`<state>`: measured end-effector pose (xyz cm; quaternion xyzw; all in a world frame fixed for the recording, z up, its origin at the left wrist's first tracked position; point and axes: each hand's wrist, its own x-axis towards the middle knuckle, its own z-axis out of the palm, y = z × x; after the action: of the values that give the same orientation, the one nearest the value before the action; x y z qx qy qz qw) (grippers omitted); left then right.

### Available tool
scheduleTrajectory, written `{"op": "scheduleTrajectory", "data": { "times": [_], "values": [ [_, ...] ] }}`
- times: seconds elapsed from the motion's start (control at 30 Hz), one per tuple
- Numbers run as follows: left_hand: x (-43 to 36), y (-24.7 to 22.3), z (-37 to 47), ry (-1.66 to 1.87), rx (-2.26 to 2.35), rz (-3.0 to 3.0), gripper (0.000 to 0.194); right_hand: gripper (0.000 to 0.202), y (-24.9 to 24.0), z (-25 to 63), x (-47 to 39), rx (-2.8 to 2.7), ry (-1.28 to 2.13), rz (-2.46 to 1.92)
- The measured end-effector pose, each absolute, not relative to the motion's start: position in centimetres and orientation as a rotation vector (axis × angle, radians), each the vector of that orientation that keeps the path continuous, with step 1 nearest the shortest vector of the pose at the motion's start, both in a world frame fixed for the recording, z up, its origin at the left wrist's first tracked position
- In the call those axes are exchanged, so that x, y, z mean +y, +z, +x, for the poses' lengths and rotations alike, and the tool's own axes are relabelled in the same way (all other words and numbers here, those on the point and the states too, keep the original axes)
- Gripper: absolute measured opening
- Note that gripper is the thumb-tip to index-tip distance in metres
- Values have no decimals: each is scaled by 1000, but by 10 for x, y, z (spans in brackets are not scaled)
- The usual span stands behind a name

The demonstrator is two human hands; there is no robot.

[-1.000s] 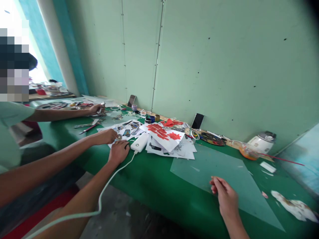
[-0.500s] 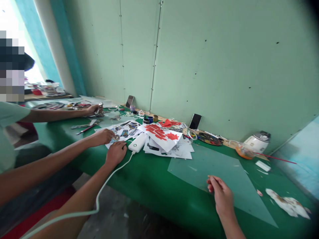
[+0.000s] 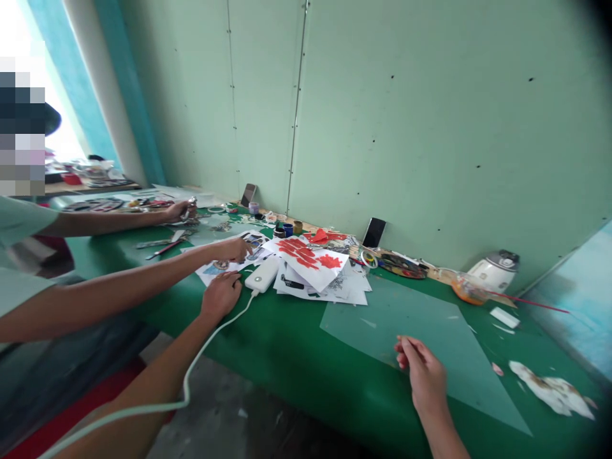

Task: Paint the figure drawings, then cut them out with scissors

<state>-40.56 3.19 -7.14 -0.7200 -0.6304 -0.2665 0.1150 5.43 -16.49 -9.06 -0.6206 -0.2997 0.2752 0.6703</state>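
My left hand (image 3: 220, 296) lies flat on the table, its fingers at the lower edge of a printed sheet (image 3: 206, 273) with coloured pictures. Just right of it sits a white power bank (image 3: 262, 275) with a pale cable (image 3: 210, 338) running past my forearm. My right hand (image 3: 423, 370) is closed over a translucent cutting sheet (image 3: 382, 319), thumb and fingers pressed together. Whatever they may pinch is too small to make out. A co-worker's hand (image 3: 236, 249) points at the printed sheet, beyond my left hand.
A paper stack with red paint (image 3: 306, 258) lies mid-table. Paint jars (image 3: 288, 229), a phone (image 3: 374, 233), a palette (image 3: 402, 266) and a white appliance (image 3: 495, 271) line the wall. At right are an eraser-like white block (image 3: 504, 318) and a stained tissue (image 3: 549, 387). The co-worker's other hand (image 3: 180, 211) holds something shiny.
The co-worker's nearer hand has moved right and away across the printed sheet, from beside my left hand. Both my hands have stayed in place.
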Motion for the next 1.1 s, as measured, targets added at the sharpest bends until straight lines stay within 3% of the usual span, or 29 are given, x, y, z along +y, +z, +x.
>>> {"op": "scheduleTrajectory", "data": {
  "times": [1.1],
  "values": [
    [27, -72, -401, -903, -1908, -2042, 44, 50, -92, 55, -162, -653, 599, -1400]
  ]
}}
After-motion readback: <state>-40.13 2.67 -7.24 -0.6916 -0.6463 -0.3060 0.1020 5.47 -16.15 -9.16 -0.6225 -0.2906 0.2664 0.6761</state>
